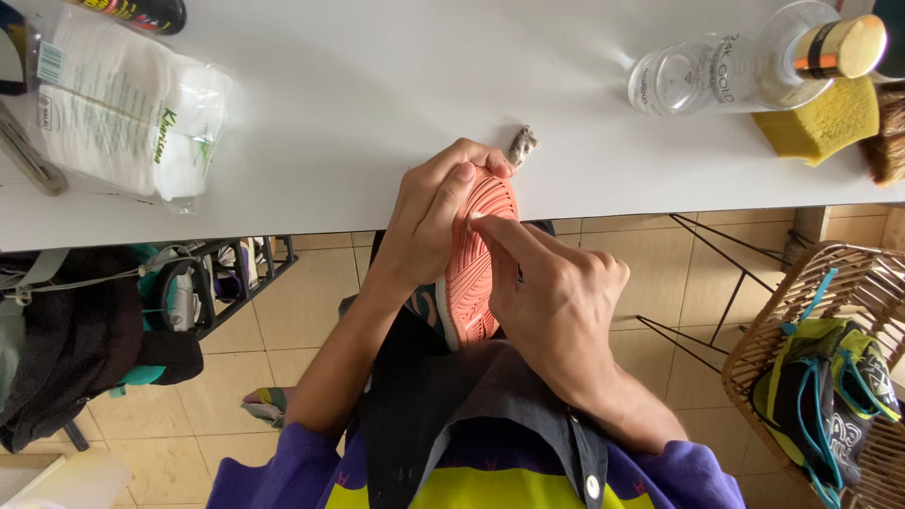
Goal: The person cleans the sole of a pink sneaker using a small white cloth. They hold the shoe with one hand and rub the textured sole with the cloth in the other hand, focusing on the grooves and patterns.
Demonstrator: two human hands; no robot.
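Note:
A shoe with a ribbed salmon-pink sole (476, 269) is held sole-up at the front edge of the white table (377, 85), above my lap. My left hand (426, 221) wraps around the toe end from the left, thumb pressed on the sole's tip. My right hand (556, 297) holds the shoe's right side, its index finger stretched across the sole toward the left thumb. A small grey crumpled scrap (521, 144) lies on the table just beyond the toe.
A plastic pack of white wipes (123, 108) lies at the table's left. A clear bottle (745, 66) on its side, a yellow sponge (818, 123) and a brush (886, 141) sit at the right. A wicker basket (754, 349) with shoes stands on the tiled floor, right. A black bag (57, 330) hangs left.

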